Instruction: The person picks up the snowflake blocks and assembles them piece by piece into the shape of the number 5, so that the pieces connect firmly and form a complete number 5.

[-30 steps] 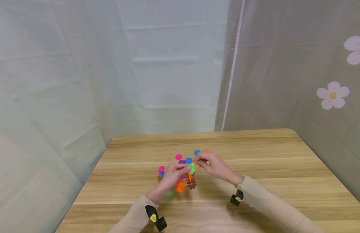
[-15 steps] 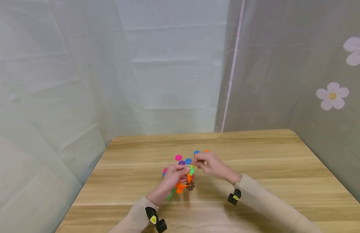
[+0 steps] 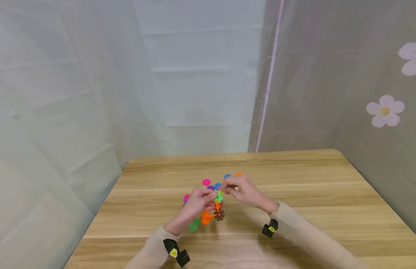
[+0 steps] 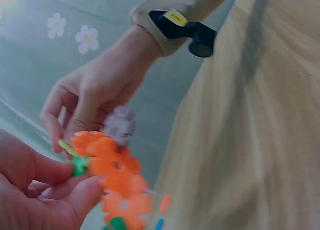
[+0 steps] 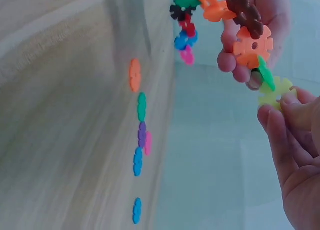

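My left hand (image 3: 194,206) pinches a bright green snowflake disc (image 5: 266,73) at one end of a chain of interlocking plastic discs. An orange disc (image 5: 254,45), a brown disc (image 5: 245,13) and several other coloured discs follow along the chain, which hangs and curves round below the left hand. Between thumb and fingertips my right hand (image 3: 245,193) holds a yellow snowflake disc (image 5: 276,92), whose edge meets the green one. How deep the two slots sit in each other cannot be made out. A pink disc (image 5: 187,55) forms the chain's far end.
Loose discs lie flat on the wooden table (image 3: 295,172) beyond the hands: pink (image 3: 206,182), purple (image 3: 210,188), blue (image 3: 227,176) and orange (image 3: 239,174) among them. A green disc (image 5: 142,106) shows in the right wrist view. Pale curtains hang behind the table.
Left hand and chain have shifted slightly left, and the green disc has turned its face more toward the head camera. The right hand has moved a little left, still pinching the yellow disc.
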A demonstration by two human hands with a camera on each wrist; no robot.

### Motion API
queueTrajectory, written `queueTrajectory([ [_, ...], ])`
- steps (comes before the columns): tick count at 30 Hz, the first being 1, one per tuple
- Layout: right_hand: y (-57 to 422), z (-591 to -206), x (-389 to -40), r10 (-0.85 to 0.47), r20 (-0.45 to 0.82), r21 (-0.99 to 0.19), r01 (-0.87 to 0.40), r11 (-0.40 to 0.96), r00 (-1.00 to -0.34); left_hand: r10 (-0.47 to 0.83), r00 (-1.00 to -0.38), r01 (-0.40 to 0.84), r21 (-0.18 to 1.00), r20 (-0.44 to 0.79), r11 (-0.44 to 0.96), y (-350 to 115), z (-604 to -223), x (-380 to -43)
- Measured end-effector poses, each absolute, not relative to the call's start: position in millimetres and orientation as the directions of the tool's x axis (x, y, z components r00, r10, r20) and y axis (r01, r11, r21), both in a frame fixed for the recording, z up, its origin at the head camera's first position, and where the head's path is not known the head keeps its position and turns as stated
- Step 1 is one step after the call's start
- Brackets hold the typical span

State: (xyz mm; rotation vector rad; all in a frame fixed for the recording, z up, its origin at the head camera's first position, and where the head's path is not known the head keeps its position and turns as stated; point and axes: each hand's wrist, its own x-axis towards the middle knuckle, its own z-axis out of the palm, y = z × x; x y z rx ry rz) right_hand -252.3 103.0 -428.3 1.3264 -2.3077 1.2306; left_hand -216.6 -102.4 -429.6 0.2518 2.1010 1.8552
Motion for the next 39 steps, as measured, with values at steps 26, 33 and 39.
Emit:
queueTrajectory([
  [26, 97, -426, -246, -0.560, 0.554, -0.593, -0.764, 0.253, -0.616, 0.467, -0.875, -0.126, 0.992, -0.123, 0.024, -106, -421, -219],
  [33, 97, -425, -244, -0.525, 0.534, -0.634, -0.725, 0.270, -0.663, 0.451, -0.882, -0.135, 0.990, -0.136, 0.034, -108, -417, -218],
  [39, 102, -435, -246, -0.479, 0.473, -0.728, -0.634, 0.262, -0.740, 0.439, -0.890, -0.119, 0.992, -0.123, 0.038, -114, -414, -217],
])
